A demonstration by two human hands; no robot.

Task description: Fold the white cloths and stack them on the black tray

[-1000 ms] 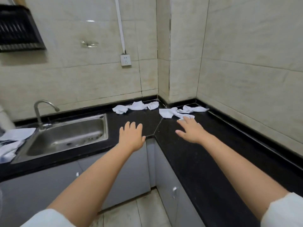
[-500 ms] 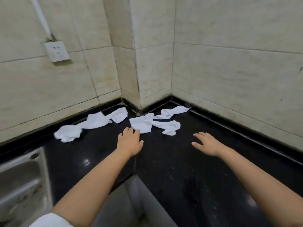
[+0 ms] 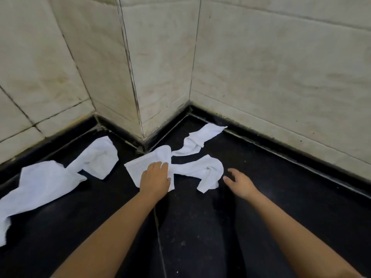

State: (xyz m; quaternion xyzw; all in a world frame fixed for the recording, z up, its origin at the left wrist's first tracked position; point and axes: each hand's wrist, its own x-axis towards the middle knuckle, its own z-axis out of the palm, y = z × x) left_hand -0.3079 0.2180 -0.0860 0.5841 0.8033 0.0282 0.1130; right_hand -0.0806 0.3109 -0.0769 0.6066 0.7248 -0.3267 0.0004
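Looking down at a shiny black counter (image 3: 271, 197) in a corner with pale tiled walls (image 3: 281, 67). White cloths lying all crumpled on it. Left hand (image 3: 155, 178) flat on top of the middle cloth (image 3: 148, 162), fingers spread out and pressing down, not pinching it. Right hand (image 3: 240, 182) open with fingers a bit curled, just beside a twisted cloth (image 3: 204, 170), not touching it. Another long cloth (image 3: 197, 140) farther back, reaching toward the wall on the right. A folded-over cloth (image 3: 100, 157) on the left, and a big one (image 3: 40, 183) running off the left edge. Thin seam (image 3: 159, 233) in the counter between the two bare arms.
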